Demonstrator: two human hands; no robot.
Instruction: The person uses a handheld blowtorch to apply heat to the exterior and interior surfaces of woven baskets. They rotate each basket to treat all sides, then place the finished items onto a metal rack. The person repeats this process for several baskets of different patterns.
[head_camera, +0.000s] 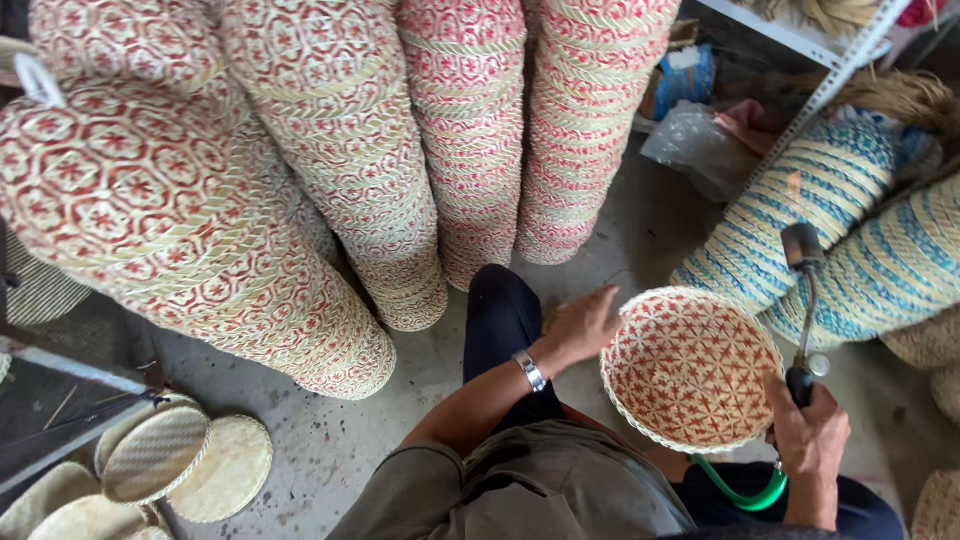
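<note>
Right hand (808, 428), grip clamped on stapler tool (803, 330) at red woven basket (692, 368) rim; left hand (585, 322), fingers spread, steadying opposite edge. Little bare concrete floor (430, 365) beyond, hemmed by stacked red baskets (330, 150) and blue baskets (810, 200).

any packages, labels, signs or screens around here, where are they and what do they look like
No signs or screens show.
Clear plastic bag: crumpled on the floor, upper right, by the metal shelf frame.
Blue and white bundle: behind the bag, beside the red and tan basket stacks; possibly wrapped goods, too small to tell.
White tag: a small loop on the leftmost stack, top left.
</note>
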